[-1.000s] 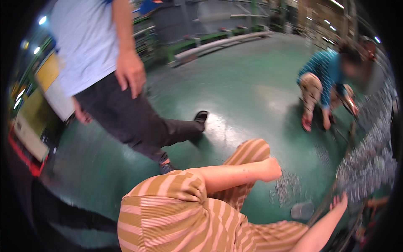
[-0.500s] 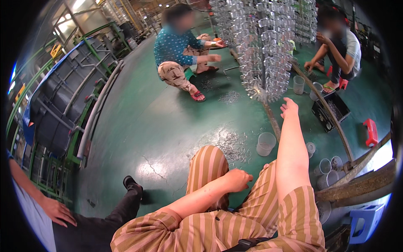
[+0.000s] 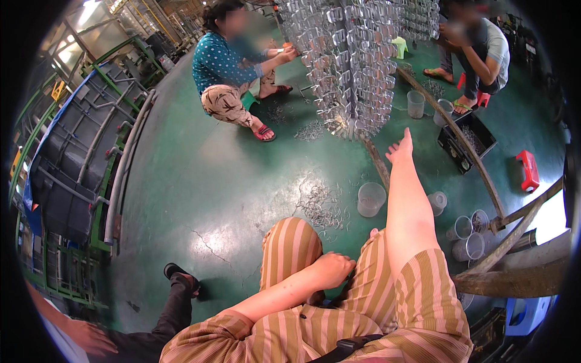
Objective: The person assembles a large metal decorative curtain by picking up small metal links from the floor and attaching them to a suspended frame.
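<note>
My right hand (image 3: 400, 147) reaches forward with its fingers spread and nothing held. It is just right of the lower end of a hanging rack of shiny, curved metal pieces (image 3: 354, 78) and does not visibly touch it. Over my lap, beside my raised knee, my left hand (image 3: 333, 270) is curled closed; what it holds, if anything, is hidden. Beyond that knee a loose pile of metal pieces (image 3: 324, 209) lies on the green floor. A clear plastic cup (image 3: 371, 199) stands between the pile and my right forearm.
Two co-workers squat by the racks, one left (image 3: 233, 72), one right (image 3: 493, 54). Wooden poles (image 3: 478, 166) cross the right side. Around them are a black crate (image 3: 469, 142), a red stool (image 3: 528, 170) and several cups (image 3: 469, 245). A person's leg (image 3: 175, 302) extends at lower left.
My view has shifted, so the rack appears further left and higher. My right hand's fingers have spread wider. The left co-worker's hands have risen to the rack; the right co-worker's lower hand has lifted.
</note>
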Tool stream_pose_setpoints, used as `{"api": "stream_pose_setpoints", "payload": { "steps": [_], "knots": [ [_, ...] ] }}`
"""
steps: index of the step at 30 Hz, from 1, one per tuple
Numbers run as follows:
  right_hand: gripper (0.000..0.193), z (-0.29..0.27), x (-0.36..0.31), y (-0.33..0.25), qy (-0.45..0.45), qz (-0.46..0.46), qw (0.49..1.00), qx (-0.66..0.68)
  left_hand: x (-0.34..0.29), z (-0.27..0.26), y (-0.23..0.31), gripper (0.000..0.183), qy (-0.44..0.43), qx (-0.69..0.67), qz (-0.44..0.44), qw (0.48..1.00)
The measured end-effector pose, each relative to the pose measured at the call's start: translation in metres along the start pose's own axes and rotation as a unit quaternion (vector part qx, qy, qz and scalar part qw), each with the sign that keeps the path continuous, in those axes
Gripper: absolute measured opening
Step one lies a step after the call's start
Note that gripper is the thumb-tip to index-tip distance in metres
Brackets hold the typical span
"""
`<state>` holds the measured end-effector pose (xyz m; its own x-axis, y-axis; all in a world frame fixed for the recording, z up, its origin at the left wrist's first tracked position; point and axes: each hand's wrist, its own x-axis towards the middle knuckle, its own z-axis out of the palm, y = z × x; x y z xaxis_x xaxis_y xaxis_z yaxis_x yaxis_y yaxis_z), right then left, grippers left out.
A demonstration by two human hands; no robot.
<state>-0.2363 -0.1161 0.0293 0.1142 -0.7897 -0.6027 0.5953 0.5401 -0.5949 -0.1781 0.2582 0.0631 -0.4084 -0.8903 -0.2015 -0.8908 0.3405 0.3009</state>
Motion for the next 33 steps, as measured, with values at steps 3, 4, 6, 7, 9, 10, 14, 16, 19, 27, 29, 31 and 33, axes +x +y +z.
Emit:
{"api": "stream_pose_setpoints", "payload": {
  "steps": [3, 4, 6, 7, 9, 10, 14, 16, 19, 27, 29, 31, 33],
  "knots": [
    [0.100, 0.000, 0.004, 0.003, -0.029, 0.013, 0.999, 0.037, 0.000, -0.003, 0.000, 0.025, -0.019, 0.001, -0.005, 1.000],
    [0.100, 0.001, 0.006, 0.003, -0.026, 0.015, 0.999, 0.034, 0.001, -0.003, 0.001, 0.025, -0.020, -0.003, -0.005, 1.000],
    [0.099, 0.005, 0.010, 0.002, -0.055, 0.015, 0.997, 0.058, 0.002, -0.002, 0.001, 0.025, -0.009, -0.010, -0.003, 1.000],
    [0.099, 0.007, 0.008, 0.004, -0.054, 0.019, 0.997, 0.056, 0.001, -0.002, 0.001, 0.025, -0.011, -0.013, -0.006, 1.000],
    [0.095, 0.010, 0.005, 0.007, -0.101, 0.016, 0.993, 0.063, 0.001, -0.003, 0.001, 0.022, -0.013, -0.001, -0.010, 1.000],
    [0.095, 0.010, 0.008, 0.008, -0.098, 0.016, 0.993, 0.061, 0.001, -0.003, 0.002, 0.022, -0.014, -0.004, -0.010, 1.000],
    [0.087, 0.010, 0.026, 0.010, -0.103, -0.008, 0.995, 0.006, 0.001, -0.004, 0.002, 0.017, -0.010, 0.006, -0.013, 1.000],
    [0.083, 0.007, 0.033, 0.008, -0.093, -0.015, 0.995, -0.022, 0.001, -0.005, 0.002, 0.016, -0.005, 0.000, -0.013, 1.000],
    [0.064, 0.001, 0.039, 0.008, -0.076, -0.022, 0.996, -0.038, 0.002, -0.007, 0.003, 0.016, -0.004, -0.006, -0.010, 1.000],
    [0.033, -0.010, 0.033, 0.010, -0.044, 0.091, 0.994, -0.031, 0.002, -0.010, 0.005, 0.016, 0.005, -0.003, -0.004, 1.000],
    [0.031, -0.013, 0.018, 0.008, -0.078, 0.102, 0.989, -0.072, 0.002, -0.011, 0.005, 0.015, 0.003, -0.010, -0.005, 1.000],
    [0.029, -0.013, 0.011, 0.009, -0.113, 0.113, 0.981, -0.113, 0.001, -0.010, 0.004, 0.015, 0.002, -0.016, -0.006, 1.000],
    [0.024, -0.011, 0.010, 0.012, -0.107, 0.151, 0.976, -0.117, 0.000, -0.007, 0.003, 0.015, 0.007, -0.020, -0.007, 1.000]
  ]
}}
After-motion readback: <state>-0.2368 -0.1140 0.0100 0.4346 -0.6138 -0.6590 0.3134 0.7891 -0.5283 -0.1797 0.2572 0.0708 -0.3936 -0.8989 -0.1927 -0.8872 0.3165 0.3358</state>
